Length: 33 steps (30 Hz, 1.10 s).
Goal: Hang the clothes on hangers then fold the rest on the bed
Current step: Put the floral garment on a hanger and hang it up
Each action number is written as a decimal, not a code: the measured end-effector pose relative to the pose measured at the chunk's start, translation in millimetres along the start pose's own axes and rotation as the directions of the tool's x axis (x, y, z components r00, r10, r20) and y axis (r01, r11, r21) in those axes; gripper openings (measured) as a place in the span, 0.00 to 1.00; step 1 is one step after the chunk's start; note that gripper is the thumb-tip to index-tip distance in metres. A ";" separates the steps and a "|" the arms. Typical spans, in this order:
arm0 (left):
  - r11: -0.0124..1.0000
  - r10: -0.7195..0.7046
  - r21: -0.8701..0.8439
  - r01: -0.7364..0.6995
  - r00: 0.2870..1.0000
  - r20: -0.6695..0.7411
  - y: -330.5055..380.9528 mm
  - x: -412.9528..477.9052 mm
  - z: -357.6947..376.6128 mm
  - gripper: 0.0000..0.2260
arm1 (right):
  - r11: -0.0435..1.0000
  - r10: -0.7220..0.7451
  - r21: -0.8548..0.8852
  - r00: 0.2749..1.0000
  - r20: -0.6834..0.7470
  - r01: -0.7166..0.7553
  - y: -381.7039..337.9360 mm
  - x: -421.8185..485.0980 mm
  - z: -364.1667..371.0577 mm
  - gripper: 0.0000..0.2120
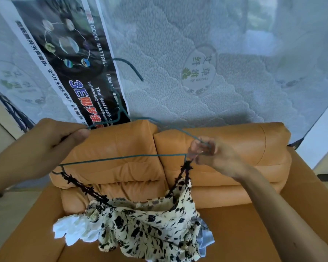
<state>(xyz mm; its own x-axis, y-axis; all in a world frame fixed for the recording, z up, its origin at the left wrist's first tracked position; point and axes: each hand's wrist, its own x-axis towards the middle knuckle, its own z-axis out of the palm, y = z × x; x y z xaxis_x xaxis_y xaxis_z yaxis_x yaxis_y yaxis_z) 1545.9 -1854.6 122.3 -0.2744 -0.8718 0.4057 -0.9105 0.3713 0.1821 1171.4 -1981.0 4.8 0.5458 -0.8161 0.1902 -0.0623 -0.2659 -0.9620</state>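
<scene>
A thin teal wire hanger (pixel 121 158) hangs in front of me with its hook up near the mattress. My left hand (pixel 51 140) grips its left shoulder. My right hand (pixel 208 152) pinches its right end together with a black strap. A cream top with black print (pixel 148 225) dangles from the hanger by two black frilled straps (pixel 80 184), one at each end. Its lower part rests on the sofa seat.
An orange leather sofa (pixel 225 167) fills the foreground. On its seat lie a white garment (pixel 74 227) and a pale blue one (pixel 206 239) beside the top. A plastic-wrapped mattress (pixel 197 63) with a printed label (pixel 70 59) leans upright behind the sofa.
</scene>
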 end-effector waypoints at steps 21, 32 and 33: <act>0.845 -0.460 -0.361 0.395 0.881 -0.112 60.8 -70.1 -16.3 0.11 | 0.985 -0.157 0.103 0.968 0.196 0.139 -85.6 51.2 31.4 0.20; 0.319 -0.755 -0.816 0.483 0.650 0.090 99.5 -80.9 -103.1 0.15 | 0.894 -0.287 -0.297 0.938 0.194 0.334 -133.6 91.1 132.7 0.10; 0.278 -0.791 -0.843 0.460 0.608 0.071 99.9 -84.6 -111.5 0.17 | 0.894 -0.323 -0.281 0.937 0.135 0.349 -142.3 81.1 144.4 0.11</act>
<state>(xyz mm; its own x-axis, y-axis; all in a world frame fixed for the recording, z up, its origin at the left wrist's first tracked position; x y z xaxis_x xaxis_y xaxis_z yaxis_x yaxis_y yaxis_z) 1512.7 -1708.1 206.0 0.5311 -0.8464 0.0394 -0.1183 -0.0281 0.9926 1345.2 -1935.3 128.8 0.6440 -0.6095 0.4624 -0.1002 -0.6664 -0.7388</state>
